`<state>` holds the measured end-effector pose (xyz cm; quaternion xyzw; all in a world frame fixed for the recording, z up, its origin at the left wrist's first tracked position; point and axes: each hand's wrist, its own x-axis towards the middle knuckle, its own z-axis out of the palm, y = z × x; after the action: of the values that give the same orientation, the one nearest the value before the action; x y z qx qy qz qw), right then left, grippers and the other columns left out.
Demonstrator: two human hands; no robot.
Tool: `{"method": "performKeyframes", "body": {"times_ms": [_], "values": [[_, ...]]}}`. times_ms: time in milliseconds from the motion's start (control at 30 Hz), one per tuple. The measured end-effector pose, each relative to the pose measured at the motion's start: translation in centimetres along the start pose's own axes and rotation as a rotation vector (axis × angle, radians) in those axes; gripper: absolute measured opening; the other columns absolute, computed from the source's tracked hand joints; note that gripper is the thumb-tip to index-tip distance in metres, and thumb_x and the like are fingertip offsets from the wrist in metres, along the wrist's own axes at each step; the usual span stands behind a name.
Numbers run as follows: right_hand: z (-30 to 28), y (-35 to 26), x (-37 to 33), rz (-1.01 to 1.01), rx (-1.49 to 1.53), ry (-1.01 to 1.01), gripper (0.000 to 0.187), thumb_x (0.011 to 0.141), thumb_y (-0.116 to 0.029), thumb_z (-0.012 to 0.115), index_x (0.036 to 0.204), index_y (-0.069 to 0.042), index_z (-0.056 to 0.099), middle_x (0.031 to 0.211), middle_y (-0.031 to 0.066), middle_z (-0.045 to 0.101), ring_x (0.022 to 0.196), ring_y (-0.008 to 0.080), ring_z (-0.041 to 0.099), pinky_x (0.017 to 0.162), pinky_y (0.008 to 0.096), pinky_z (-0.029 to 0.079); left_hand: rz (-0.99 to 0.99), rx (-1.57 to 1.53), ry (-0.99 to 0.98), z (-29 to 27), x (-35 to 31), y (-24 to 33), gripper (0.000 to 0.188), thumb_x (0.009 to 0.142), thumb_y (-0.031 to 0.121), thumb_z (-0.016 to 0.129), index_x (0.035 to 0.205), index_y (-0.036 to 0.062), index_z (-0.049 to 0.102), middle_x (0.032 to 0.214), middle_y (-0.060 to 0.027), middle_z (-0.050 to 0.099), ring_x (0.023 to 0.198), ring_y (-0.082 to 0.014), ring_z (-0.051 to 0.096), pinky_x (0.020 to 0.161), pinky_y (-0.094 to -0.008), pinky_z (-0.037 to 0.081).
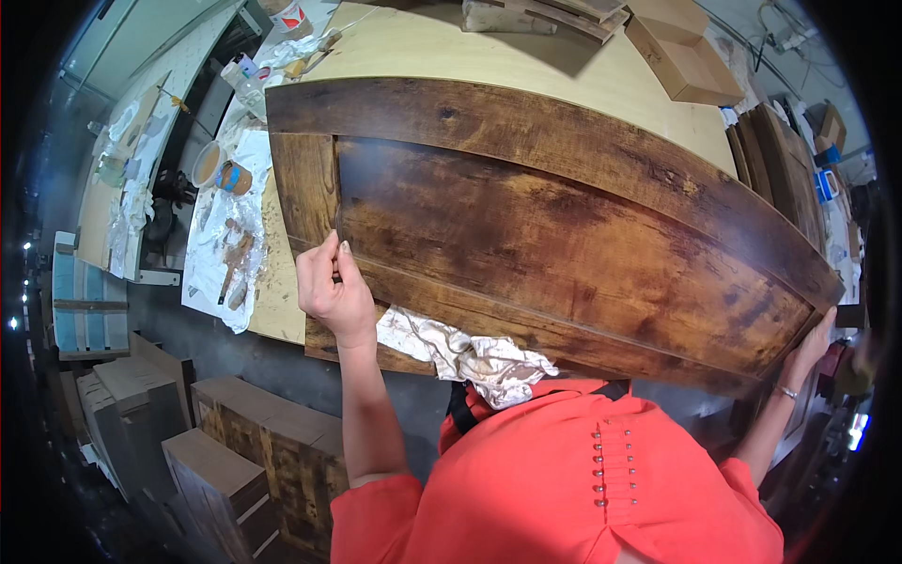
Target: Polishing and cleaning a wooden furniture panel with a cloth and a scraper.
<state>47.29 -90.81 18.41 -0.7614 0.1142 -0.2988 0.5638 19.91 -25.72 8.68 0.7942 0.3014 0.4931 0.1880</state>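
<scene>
A brown, dark-streaked wooden door panel (526,226) with a raised frame lies before me, longer than it is deep. My left hand (336,287) is at the lower left of its frame, near the inner corner. Thumb and fingertips are pressed together there; anything between them is too small to make out. At the far right end, my right hand (814,346) grips the panel's edge, with its fingers partly hidden. A crumpled, stained white cloth (470,355) lies along the near edge, between the panel and my body.
Under the panel is a pale wooden worktop (395,42). On the left stand a tub (207,164), a brown jar (233,178) and a stained brush (230,268) on white sheeting. A cardboard box (686,56) sits at the back right. Wooden cabinet pieces (272,423) stand below left.
</scene>
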Motion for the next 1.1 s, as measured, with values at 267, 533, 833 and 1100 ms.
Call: {"method": "performKeyframes", "body": {"times_ms": [267, 533, 833, 1100], "values": [[-1.0, -1.6, -1.1, 0.142, 0.001, 0.082, 0.061, 0.096, -0.048, 0.058, 0.125, 0.006, 0.059, 0.121, 0.0074, 0.062, 0.103, 0.0163, 0.06, 0.092, 0.0295, 0.048, -0.041, 0.004, 0.031, 2.4, 0.4, -0.6, 0.02, 0.082, -0.009, 0.066, 0.101, -0.0027, 0.07, 0.082, -0.0058, 0.057, 0.065, -0.0124, 0.05, 0.056, -0.0254, 0.042], [-1.3, -2.1, -1.6, 0.077, -0.09, 0.129, 0.065, 0.098, -0.047, 0.055, 0.134, 0.006, 0.052, 0.128, 0.0077, 0.058, 0.109, 0.0168, 0.058, 0.097, 0.0297, 0.045, 0.032, 0.029, 0.045, 3.0, 0.7, -0.9, 0.022, 0.078, -0.012, 0.067, 0.098, -0.0027, 0.07, 0.083, -0.0082, 0.057, 0.063, -0.0159, 0.053, 0.053, -0.0282, 0.044], [-2.4, -1.7, -0.8, 0.127, -0.025, 0.092, 0.065, 0.099, -0.045, 0.055, 0.139, 0.004, 0.047, 0.134, 0.0065, 0.055, 0.113, 0.0153, 0.056, 0.098, 0.0291, 0.044, 0.102, 0.05, 0.068, 3.0, 0.7, -1.4, 0.022, 0.076, -0.013, 0.068, 0.096, -0.0022, 0.07, 0.08, -0.0086, 0.057, 0.063, -0.0185, 0.054, 0.052, -0.0307, 0.043], [-2.3, -2.0, -1.0, 0.106, -0.025, 0.098, 0.065, 0.094, -0.052, 0.059, 0.119, 0.008, 0.062, 0.112, 0.0086, 0.065, 0.096, 0.0163, 0.062, 0.088, 0.0299, 0.049, 0.111, 0.055, 0.062, 3.0, 0.9, -1.7, 0.021, 0.076, -0.013, 0.067, 0.094, -0.0025, 0.069, 0.08, -0.0097, 0.056, 0.064, -0.0202, 0.055, 0.052, -0.032, 0.043]]}}
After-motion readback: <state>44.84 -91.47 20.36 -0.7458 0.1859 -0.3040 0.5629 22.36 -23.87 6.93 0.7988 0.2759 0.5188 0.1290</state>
